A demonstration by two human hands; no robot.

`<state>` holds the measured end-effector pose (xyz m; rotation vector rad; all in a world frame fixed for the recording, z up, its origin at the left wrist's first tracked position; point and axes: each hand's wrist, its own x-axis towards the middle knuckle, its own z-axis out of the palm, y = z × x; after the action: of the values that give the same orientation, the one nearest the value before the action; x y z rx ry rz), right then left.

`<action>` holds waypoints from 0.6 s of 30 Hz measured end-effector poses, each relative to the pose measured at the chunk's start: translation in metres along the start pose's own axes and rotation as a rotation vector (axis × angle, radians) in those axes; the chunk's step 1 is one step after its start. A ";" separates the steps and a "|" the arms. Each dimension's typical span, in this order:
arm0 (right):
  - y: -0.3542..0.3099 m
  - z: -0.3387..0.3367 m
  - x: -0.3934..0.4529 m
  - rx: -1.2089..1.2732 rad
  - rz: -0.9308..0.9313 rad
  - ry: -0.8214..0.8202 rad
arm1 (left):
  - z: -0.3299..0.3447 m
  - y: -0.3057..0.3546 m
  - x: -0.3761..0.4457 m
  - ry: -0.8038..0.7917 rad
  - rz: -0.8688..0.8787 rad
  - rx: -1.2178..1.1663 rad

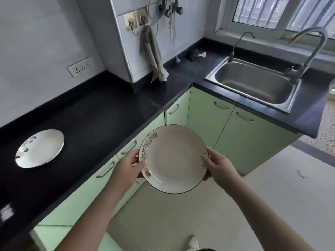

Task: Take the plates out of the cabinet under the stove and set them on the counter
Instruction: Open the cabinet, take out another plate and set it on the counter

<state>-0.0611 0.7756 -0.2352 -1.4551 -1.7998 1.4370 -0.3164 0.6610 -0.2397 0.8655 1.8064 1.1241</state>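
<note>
I hold a white plate (174, 160) with a thin dark rim and small cartoon drawings along its left edge. It hangs level in the air in front of the green cabinet doors (203, 115), below counter height. My left hand (126, 167) grips its left edge and my right hand (217, 165) grips its right edge. A second, similar plate (40, 148) lies flat on the black counter (101, 115) at the left. No stove is in view.
A steel sink (253, 84) with two taps sits in the counter at the right, under a window. A grey cloth (154, 53) hangs from a wall hook above the counter corner. A wall socket (80, 67) is at the left. Pale floor lies below me.
</note>
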 end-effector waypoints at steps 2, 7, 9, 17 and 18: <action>-0.012 0.005 0.027 -0.022 -0.032 -0.018 | -0.003 0.003 0.012 0.082 -0.015 -0.007; -0.041 0.038 0.089 -0.056 -0.083 -0.117 | -0.038 -0.002 0.046 0.209 -0.077 -0.081; -0.051 0.056 0.116 -0.082 -0.098 -0.168 | -0.057 -0.006 0.062 0.245 -0.109 -0.114; -0.106 0.150 0.223 -0.189 -0.142 -0.303 | -0.145 -0.025 0.145 0.436 -0.174 -0.118; -0.112 0.161 0.235 -0.203 -0.146 -0.312 | -0.156 -0.027 0.156 0.443 -0.190 -0.105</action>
<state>-0.3290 0.9210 -0.2611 -1.2099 -2.2495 1.5082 -0.5259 0.7289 -0.2667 0.3899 2.1092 1.3454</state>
